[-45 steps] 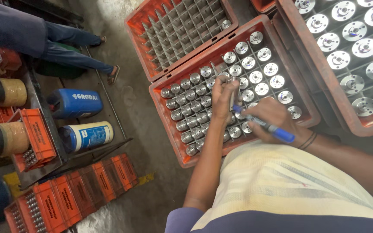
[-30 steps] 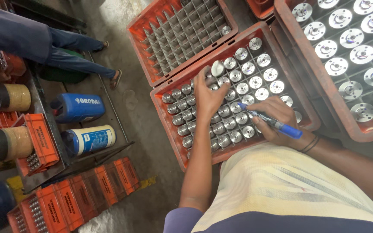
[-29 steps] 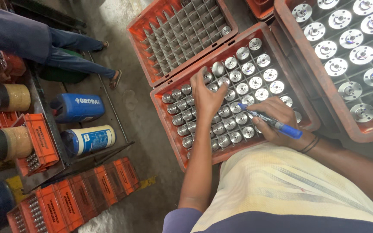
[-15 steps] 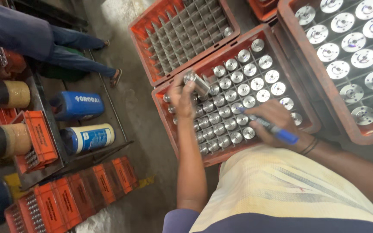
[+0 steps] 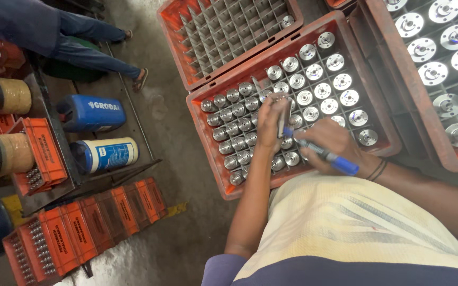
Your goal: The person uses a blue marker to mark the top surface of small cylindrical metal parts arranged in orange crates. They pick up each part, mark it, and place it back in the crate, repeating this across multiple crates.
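Note:
An orange divided crate (image 5: 203, 123) holds several shiny metal cylinders standing upright in its cells. My left hand (image 5: 269, 121) hovers over the crate's middle and grips one metal cylinder (image 5: 283, 112) lifted out of a cell. My right hand (image 5: 334, 144) is just to the right, closed around a blue marker pen (image 5: 325, 155) whose tip points at the held cylinder. A black band circles my right wrist.
A second orange crate (image 5: 179, 38), mostly empty, lies beyond. A crate of larger metal discs (image 5: 441, 50) is at the right. Two blue canisters (image 5: 95, 112), cardboard-like rolls (image 5: 3, 96) and small orange boxes (image 5: 96, 214) sit at the left. Another person's legs (image 5: 88, 45) stand at the upper left.
My left hand picked a cylinder out of the crate, lifted it leftward, then brought it back to the marker tip. My right hand stayed nearly in place.

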